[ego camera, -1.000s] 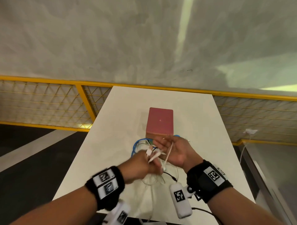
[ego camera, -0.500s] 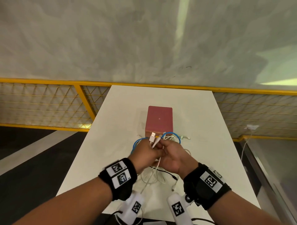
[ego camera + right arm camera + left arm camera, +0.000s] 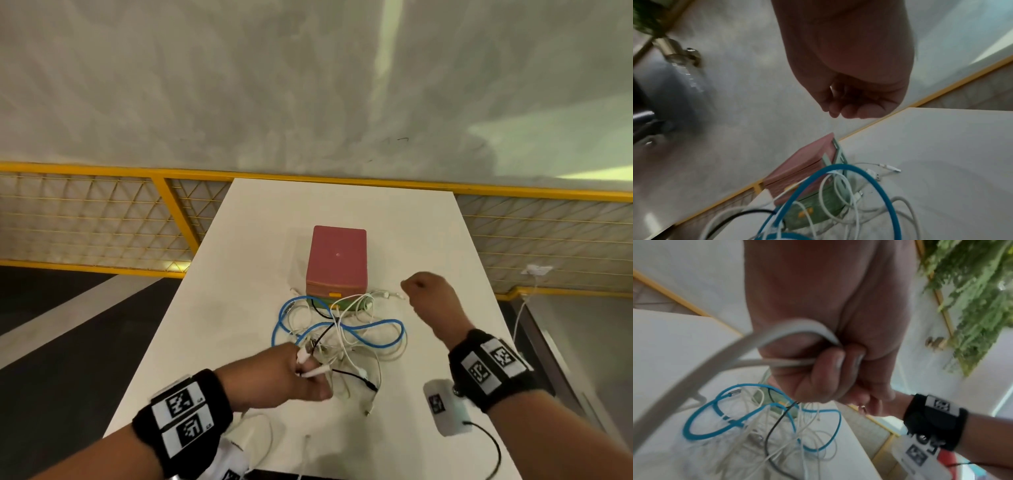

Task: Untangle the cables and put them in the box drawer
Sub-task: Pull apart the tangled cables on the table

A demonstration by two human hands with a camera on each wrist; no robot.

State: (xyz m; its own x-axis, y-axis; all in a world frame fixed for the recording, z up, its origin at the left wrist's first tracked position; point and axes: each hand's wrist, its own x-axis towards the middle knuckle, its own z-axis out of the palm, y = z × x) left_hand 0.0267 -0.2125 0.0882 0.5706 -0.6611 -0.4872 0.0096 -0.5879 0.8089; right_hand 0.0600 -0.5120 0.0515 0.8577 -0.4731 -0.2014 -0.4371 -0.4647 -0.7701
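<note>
A tangle of white, blue and black cables [image 3: 346,339] lies on the white table [image 3: 239,274], in front of a pink box [image 3: 337,260]. The box's green drawer [image 3: 347,304] sits low behind the cables. My left hand [image 3: 301,373] is at the near edge of the tangle and grips white cable ends [image 3: 317,370]. In the left wrist view a white cable [image 3: 777,364] loops through its curled fingers [image 3: 828,369], above the blue cable [image 3: 698,434]. My right hand [image 3: 424,294] hovers right of the box, fingers curled [image 3: 849,100], with nothing seen in it. White connectors [image 3: 890,168] lie below it.
A yellow railing with wire mesh [image 3: 102,219] runs behind and to both sides of the table. The table's side edges drop to dark floor on the left. A wall socket with a white lead [image 3: 534,270] is at the right. Bare tabletop lies beyond the box.
Both hands were together over the tangle, holding cable ends. My right hand has let go and swung out to the right. My left hand has drawn back toward me with the white ends.
</note>
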